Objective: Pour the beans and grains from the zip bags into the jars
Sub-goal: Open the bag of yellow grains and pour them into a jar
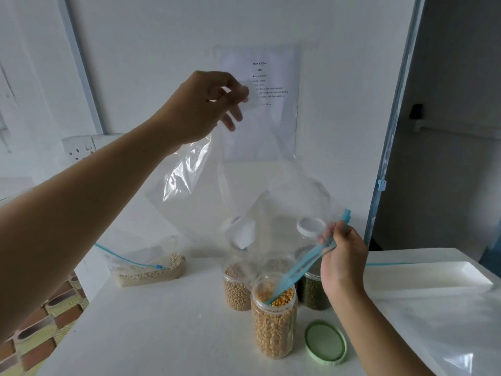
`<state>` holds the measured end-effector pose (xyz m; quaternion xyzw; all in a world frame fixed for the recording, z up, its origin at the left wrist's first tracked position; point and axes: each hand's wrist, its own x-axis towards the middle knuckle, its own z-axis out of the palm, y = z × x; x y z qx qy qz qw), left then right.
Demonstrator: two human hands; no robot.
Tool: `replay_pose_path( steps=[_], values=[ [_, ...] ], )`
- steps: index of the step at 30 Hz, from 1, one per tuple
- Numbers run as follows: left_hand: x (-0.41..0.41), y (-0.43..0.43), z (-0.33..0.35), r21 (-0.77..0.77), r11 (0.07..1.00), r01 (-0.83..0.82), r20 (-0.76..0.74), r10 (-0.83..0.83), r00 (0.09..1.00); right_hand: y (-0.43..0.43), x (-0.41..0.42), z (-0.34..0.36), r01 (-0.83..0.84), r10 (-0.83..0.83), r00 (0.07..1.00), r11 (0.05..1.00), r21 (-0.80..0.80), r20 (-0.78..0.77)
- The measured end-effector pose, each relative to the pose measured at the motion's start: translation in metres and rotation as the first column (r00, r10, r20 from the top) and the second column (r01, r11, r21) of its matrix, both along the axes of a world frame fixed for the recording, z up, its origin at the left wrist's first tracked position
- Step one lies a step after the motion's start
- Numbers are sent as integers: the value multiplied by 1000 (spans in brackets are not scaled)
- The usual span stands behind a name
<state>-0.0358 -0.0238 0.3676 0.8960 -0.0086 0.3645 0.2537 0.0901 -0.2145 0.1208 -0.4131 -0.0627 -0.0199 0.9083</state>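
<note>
Nearest to you, the green lid [325, 343] lay flat on the white surface [162, 335], at about 4 o'clock from the open jar of yellow split peas [273, 321]. This jar was filled almost to its rim, and the blue zip edge of the clear zip bag [244, 191] dipped into its mouth. Your right hand [341, 256], at 1 o'clock from the jar, pinched this zip edge between thumb and fingers.

Just behind stood a jar of pale beans [237, 290] at 11 o'clock and a jar of green beans [314, 291] at 2 o'clock. Farther away, at 9 o'clock, a second zip bag with white grains [151, 270] lay on the surface.

Farthest and highest, your left hand [208, 104] gripped the bottom corner of the clear bag and held it upside down. The bag looked empty, so I judged this pour to be at its end. The next move called for care: lift the zip edge out without tipping the full jar, put the bag aside, then take the bag of grains.
</note>
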Motion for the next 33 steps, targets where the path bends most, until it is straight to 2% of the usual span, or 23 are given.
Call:
replay_pose_path(
  steps=[4, 9, 14, 18, 22, 25, 28, 30, 31, 32, 33],
  values=[
    [-18, 16, -12, -38, 999, 2, 37, 0, 999, 7, -3, 2, 0, 1, 1000, 999, -37, 30],
    [-43, 51, -40, 26, 998, -51, 30, 51, 998, 14, -6, 7, -10, 13, 999, 999, -51, 47],
    [-68, 94, -87, -1, 995, -102, -87, 101, 991, 17, -4, 10, -39, 41, 998, 998, -40, 56],
    [-90, 113, -123, -142, 980, -138, -160, 115, 980, 20, -3, 10, -51, 54, 997, 998, -46, 55],
    [-100, 119, -171, -358, 910, -210, -160, 162, 974, 22, -3, 8, -51, 56, 997, 996, -77, 62],
    [-96, 112, -211, -651, 745, -148, -67, 137, 988, 22, -2, 10, -56, 59, 997, 997, -55, 47],
    [-80, 101, -246, -895, 445, 17, 53, 68, 996, 22, -2, 11, -72, 73, 996, 997, -36, 45],
    [-66, 88, -264, -967, 232, 109, 110, -7, 994, 22, -3, 12, -69, 72, 996, 996, -54, 56],
    [-58, 81, -272, -979, 159, 125, 124, -16, 992, 21, -3, 12, -63, 67, 996, 996, -65, 56],
    [-51, 74, -278, -985, 114, 127, 127, -9, 992, 21, -3, 11, -59, 63, 997, 995, -75, 54],
    [-45, 66, -281, -987, 111, 113, 113, -8, 994, 20, -2, 11, -56, 60, 997, 995, -82, 49]
  ],
)
